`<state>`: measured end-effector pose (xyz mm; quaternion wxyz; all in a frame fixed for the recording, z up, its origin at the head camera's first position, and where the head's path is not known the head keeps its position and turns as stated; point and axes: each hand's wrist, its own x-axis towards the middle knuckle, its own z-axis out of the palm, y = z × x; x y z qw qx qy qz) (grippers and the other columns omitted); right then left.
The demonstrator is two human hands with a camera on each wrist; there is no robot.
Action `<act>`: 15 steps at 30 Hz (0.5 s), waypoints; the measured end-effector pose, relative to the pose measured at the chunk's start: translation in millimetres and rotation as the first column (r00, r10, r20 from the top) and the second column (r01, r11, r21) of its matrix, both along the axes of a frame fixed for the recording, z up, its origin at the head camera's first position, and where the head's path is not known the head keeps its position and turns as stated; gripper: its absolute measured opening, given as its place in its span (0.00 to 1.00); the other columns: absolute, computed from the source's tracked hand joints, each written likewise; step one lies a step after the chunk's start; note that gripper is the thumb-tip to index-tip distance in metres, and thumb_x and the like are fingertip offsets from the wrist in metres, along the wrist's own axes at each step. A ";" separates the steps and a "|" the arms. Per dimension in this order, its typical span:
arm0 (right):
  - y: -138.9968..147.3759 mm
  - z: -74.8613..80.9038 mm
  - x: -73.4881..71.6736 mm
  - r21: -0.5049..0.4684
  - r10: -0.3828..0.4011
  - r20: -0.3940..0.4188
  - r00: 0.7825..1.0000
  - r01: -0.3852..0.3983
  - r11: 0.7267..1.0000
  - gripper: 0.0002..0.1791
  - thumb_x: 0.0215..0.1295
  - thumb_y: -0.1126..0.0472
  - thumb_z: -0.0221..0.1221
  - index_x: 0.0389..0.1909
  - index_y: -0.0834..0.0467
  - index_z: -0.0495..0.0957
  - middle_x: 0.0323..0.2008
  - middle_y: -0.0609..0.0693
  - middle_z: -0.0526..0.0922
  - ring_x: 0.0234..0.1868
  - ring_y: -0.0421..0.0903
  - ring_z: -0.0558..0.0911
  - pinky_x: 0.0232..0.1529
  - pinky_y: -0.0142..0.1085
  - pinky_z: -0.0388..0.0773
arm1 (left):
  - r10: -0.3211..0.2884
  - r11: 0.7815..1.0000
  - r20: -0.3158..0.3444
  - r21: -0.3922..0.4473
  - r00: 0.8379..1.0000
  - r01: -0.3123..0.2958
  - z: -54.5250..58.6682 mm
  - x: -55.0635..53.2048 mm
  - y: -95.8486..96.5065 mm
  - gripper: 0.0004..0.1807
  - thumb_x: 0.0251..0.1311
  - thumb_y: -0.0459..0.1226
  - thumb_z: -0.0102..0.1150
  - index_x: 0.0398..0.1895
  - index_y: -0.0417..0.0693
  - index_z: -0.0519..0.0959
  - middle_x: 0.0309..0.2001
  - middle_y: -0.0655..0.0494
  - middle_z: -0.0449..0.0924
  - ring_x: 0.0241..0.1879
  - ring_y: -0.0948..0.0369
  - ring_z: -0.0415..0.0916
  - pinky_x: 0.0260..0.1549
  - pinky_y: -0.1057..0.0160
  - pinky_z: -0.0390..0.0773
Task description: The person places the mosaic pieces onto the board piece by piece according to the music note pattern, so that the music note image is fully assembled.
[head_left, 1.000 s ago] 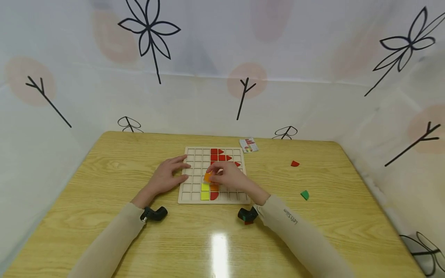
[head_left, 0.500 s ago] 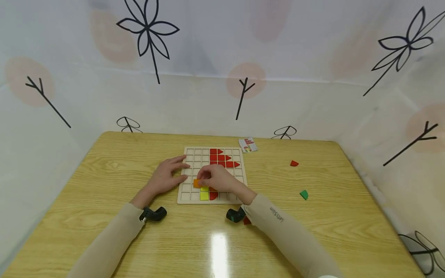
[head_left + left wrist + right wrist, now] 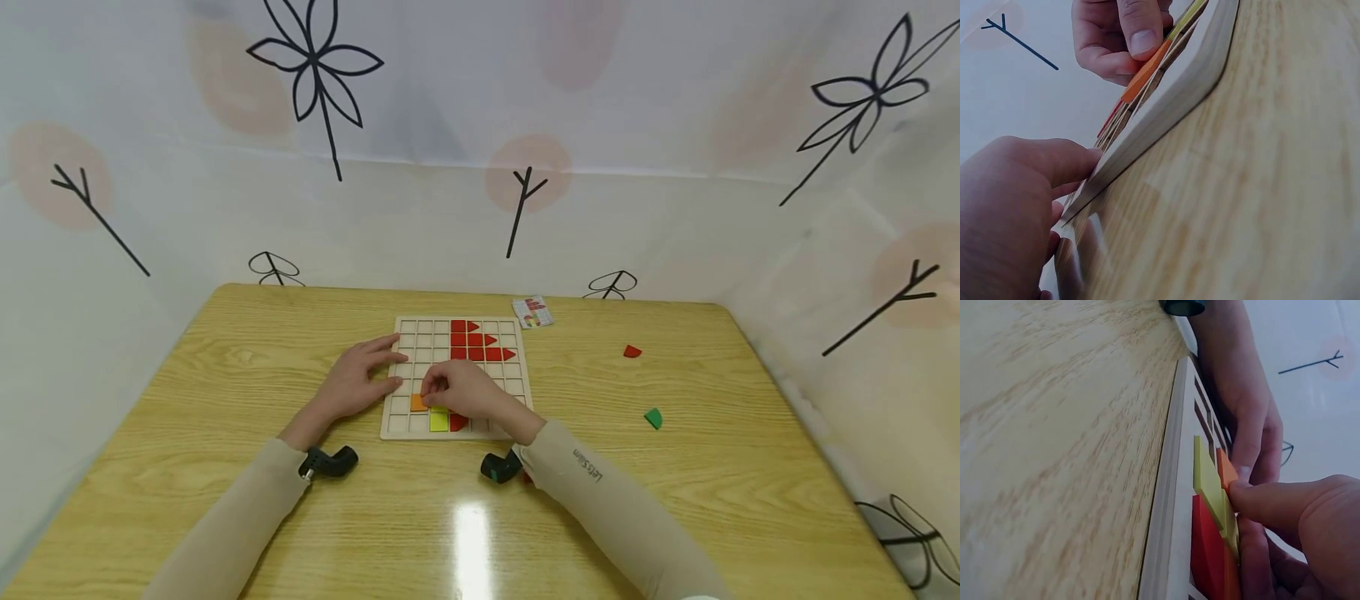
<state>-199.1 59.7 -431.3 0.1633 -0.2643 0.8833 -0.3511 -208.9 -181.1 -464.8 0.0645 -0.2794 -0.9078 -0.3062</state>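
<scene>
A pale wooden grid board (image 3: pixel 407 333) lies on the table with several coloured tiles in its cells. My right hand (image 3: pixel 467 390) pinches an orange square tile (image 3: pixel 417 403) low on the board, left of the yellow tiles (image 3: pixel 438 422). In the left wrist view, the thumb is at one end of that orange tile (image 3: pixel 1143 82), which sits slightly raised and tilted over the grid. My left hand (image 3: pixel 356 383) rests at the board's left edge, fingers spread, fingertips on the rim. A red rounded tile (image 3: pixel 457 423) lies beside the lower yellow one. The right hand covers the cells beneath it.
Rows of red tiles (image 3: pixel 476 340) fill cells at the board's upper right. A printed pattern card (image 3: pixel 533 312) lies behind the board. To the right are a red quarter-round piece (image 3: pixel 632 352) and a green one (image 3: pixel 654 418). Something red shows under the right wrist camera (image 3: pixel 500 467).
My right hand has carried the orange tile left and toward me, from above the yellow tiles to a cell on their left. The left hand has stayed at the board's edge.
</scene>
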 end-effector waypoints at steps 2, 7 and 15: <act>-0.5 0.2 0.1 0.006 -0.005 -0.002 1.000 0.005 1.000 0.04 0.67 0.58 0.65 0.32 0.48 0.82 0.28 0.40 0.81 0.28 0.39 0.76 0.32 0.32 0.73 | 0.002 1.000 0.000 -0.004 1.000 -0.002 -0.1 -0.1 0.0 0.21 0.63 0.42 0.65 0.57 0.47 0.82 0.72 0.47 0.65 0.69 0.43 0.62 0.66 0.38 0.58; -0.4 0.4 0.3 0.004 -0.011 -0.001 1.000 0.011 1.000 0.02 0.65 0.57 0.66 0.37 0.48 0.83 0.29 0.40 0.81 0.30 0.39 0.76 0.35 0.33 0.73 | 0.004 1.000 0.002 -0.004 1.000 -0.004 0.4 -0.6 -0.3 0.20 0.63 0.42 0.65 0.57 0.48 0.82 0.72 0.48 0.65 0.69 0.43 0.62 0.66 0.38 0.58; 2.2 3.5 -0.4 -0.018 0.006 0.056 0.998 -0.005 1.000 0.02 0.65 0.57 0.66 0.37 0.49 0.85 0.31 0.40 0.82 0.34 0.40 0.78 0.38 0.34 0.76 | 0.007 1.000 -0.002 -0.004 1.000 -0.007 -5.0 -2.3 -1.8 0.20 0.63 0.43 0.65 0.58 0.49 0.82 0.72 0.49 0.65 0.69 0.43 0.62 0.65 0.38 0.58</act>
